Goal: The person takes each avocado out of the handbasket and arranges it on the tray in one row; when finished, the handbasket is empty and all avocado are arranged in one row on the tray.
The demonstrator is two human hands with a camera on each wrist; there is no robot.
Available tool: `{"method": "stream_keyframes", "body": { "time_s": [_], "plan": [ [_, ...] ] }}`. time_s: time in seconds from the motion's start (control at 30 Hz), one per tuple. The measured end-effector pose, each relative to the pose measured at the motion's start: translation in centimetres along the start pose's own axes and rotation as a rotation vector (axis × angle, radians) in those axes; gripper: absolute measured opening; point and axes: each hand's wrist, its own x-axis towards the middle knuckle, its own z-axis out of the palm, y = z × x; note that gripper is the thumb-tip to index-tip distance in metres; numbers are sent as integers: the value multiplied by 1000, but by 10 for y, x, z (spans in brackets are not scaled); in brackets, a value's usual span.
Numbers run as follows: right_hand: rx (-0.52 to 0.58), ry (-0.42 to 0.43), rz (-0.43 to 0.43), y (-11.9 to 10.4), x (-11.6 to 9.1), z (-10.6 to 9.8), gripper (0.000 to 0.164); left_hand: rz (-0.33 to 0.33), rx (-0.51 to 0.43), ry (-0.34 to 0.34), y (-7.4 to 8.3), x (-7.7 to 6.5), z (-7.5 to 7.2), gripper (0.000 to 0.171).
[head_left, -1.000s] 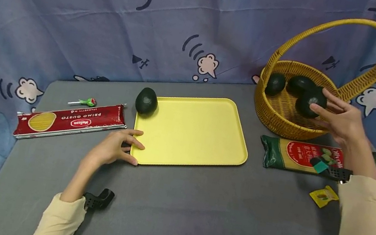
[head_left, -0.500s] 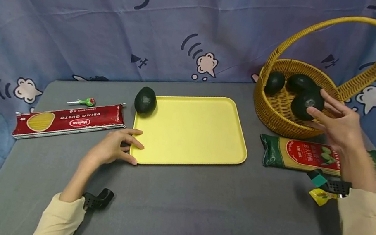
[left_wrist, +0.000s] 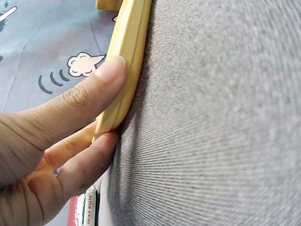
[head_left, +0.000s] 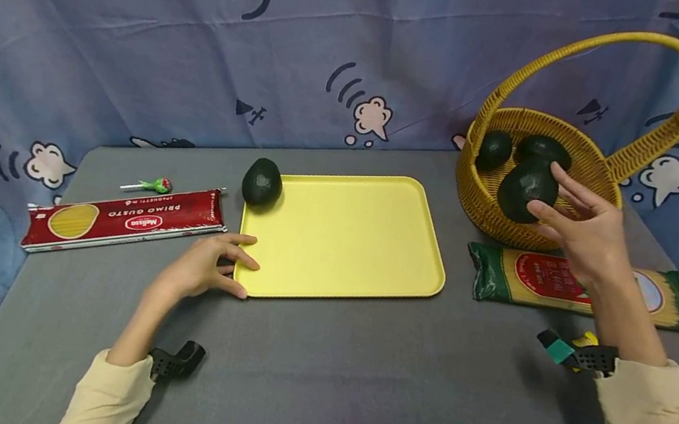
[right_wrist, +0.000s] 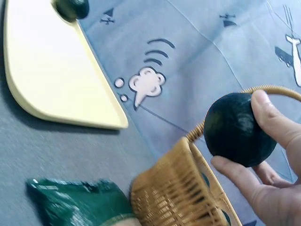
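My right hand [head_left: 594, 234] holds a dark green avocado [head_left: 522, 193] between thumb and fingers, over the front of the yellow wicker basket [head_left: 471, 190]. Two more avocados lie inside: one at the basket's left [head_left: 495, 150], another at its back [head_left: 545, 150]. In the right wrist view the held avocado [right_wrist: 237, 132] shows above the basket's rim. The yellow tray [head_left: 347, 244] lies mid-table, an avocado [head_left: 262, 183] at its back left corner. My left hand [head_left: 203, 265] grips the tray's front left corner, thumb along the front side [left_wrist: 113, 94], fingers at the left edge.
Left of the tray lie a red spaghetti pack [head_left: 127, 220] and a green lollipop [head_left: 149, 184]. A green and gold packet [head_left: 545, 282] lies before the basket. A small yellow wrapped sweet [head_left: 586, 340] is mostly covered by my right wrist strap. A patterned cloth hangs behind the table.
My right hand has moved left and slightly toward me with the avocado, from the basket's right side to over its front rim. My left hand and the tray stay in place.
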Motion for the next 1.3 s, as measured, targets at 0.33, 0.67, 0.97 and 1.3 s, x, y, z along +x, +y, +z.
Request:
{"method": "stream_keyframes", "body": {
  "time_s": [0.33,0.67,0.97,1.3],
  "plan": [
    [-71,-145,-83,22,3,32,60,-5,-11,3,0,-1,0,35],
    [-91,-249,-80,44,18,63,59,-13,-15,2,-1,1,0,36],
    [-158,-288,63,63,32,96,61,-32,-23,-4,0,3,1,36],
    [9,-339,187,84,49,136,62,-38,-26,-2,0,2,-1,36]
  ]
}}
